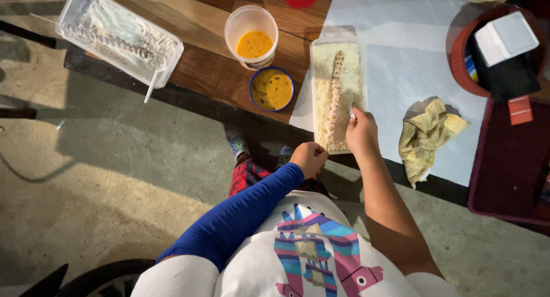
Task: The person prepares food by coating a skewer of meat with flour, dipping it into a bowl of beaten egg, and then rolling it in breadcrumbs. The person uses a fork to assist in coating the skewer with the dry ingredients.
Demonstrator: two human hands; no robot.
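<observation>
Hands | right (362, 131) in crumb tray (321, 56) beside skewer (336, 96) | left (309, 157) fisted

Left arm (240, 214) wears a long blue sleeve; right arm (384, 199) bare. White shirt (309, 257) carries a multicoloured print. Red plaid trousers (246, 176).

Warm, uneven light over a dim scene, seen through a wide lens.

The white paper sheet (412, 62) is the brightest area, nearly washed out, while the grey concrete floor (114, 159) carries broad soft shadows and a pale lit patch lower left. The crumpled yellow checked cloth (427, 137) throws a shadow up and left. The clear rectangular plastic container (117, 33) shows dull glare. Corners fall off to near black, edges bow slightly, and detail looks soft and grainy throughout.
</observation>
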